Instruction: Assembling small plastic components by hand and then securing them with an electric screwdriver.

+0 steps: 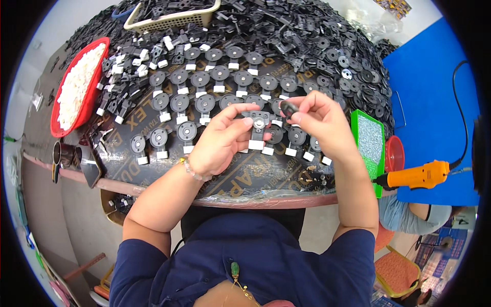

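Between the thumb and fingers of my left hand [215, 140] is a black plastic bracket [259, 134], its white tip pointing toward me and a pale ring showing near its top. My right hand [325, 123] pinches a small black disc [289, 109], seen nearly edge-on, just right of the bracket and apart from it. Around and beyond both hands, rows of assembled parts lie on the table, each a round black disc on a white-tipped bracket, such as one disc assembly [205, 103]. My hands cover some of these.
Loose black parts [286, 36] are heaped at the back, around a beige basket [176, 20]. At left stands a red basket [76, 92] of white pieces. At right are a green tray [379, 176] of small metal pieces, a red bowl [395, 153] and an orange electric screwdriver [419, 175].
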A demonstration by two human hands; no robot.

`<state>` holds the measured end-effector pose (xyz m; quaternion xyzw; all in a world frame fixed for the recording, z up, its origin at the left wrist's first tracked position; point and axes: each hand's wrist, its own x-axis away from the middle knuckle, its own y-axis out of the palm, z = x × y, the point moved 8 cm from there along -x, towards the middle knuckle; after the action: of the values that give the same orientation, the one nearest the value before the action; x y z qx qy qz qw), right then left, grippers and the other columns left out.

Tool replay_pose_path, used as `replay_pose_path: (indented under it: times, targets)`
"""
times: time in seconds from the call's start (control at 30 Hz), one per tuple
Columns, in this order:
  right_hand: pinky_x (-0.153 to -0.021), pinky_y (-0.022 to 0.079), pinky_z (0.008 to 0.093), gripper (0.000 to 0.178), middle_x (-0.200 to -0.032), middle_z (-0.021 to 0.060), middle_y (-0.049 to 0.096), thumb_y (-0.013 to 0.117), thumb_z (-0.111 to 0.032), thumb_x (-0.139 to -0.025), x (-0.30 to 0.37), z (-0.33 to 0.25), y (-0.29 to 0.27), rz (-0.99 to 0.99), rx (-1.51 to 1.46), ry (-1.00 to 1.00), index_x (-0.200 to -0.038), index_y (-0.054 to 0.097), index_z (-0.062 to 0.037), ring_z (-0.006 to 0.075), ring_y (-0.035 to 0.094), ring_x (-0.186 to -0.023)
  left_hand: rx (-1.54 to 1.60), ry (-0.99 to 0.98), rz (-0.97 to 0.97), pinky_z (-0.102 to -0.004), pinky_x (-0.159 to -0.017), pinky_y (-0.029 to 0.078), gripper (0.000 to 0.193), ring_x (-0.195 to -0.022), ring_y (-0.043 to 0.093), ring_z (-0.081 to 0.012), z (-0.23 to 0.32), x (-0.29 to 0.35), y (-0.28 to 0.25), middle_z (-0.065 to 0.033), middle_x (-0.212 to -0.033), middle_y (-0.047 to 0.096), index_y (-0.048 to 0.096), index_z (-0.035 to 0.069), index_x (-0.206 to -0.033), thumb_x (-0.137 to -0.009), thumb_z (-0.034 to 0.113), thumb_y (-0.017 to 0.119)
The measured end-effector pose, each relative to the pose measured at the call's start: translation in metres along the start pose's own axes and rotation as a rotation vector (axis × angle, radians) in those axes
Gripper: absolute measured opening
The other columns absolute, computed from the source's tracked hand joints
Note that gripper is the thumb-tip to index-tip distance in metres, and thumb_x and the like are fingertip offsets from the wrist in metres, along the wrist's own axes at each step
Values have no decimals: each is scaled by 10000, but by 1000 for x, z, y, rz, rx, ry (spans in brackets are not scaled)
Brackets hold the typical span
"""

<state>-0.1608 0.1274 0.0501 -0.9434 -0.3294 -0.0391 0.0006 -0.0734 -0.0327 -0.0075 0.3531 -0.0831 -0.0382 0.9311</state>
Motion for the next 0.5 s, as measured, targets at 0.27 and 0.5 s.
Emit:
replay_pose_path:
  times: [0.27,0.5]
  targets:
    - [-942,517,364,150,-1265,158,645,747,35,-787,6,-40,52,-58,674,-594,-864,631,-23,277,647,-1126,119,-6,-50,-388,-851,595,351,-995,708,-264,-2,-2,-7,-131,-1165,671,480,39,-1375,-1048,153,536]
    - [-971,517,419,166,-1239,150,696,759,1,-783,10,-40,61,-146,782,-728,-850,613,-39,342,648,-1164,70,8,-82,-360,-831,578,355,-940,701,-205,4,1,1,-106,-1159,677,507,29,-1383,-1074,194,451]
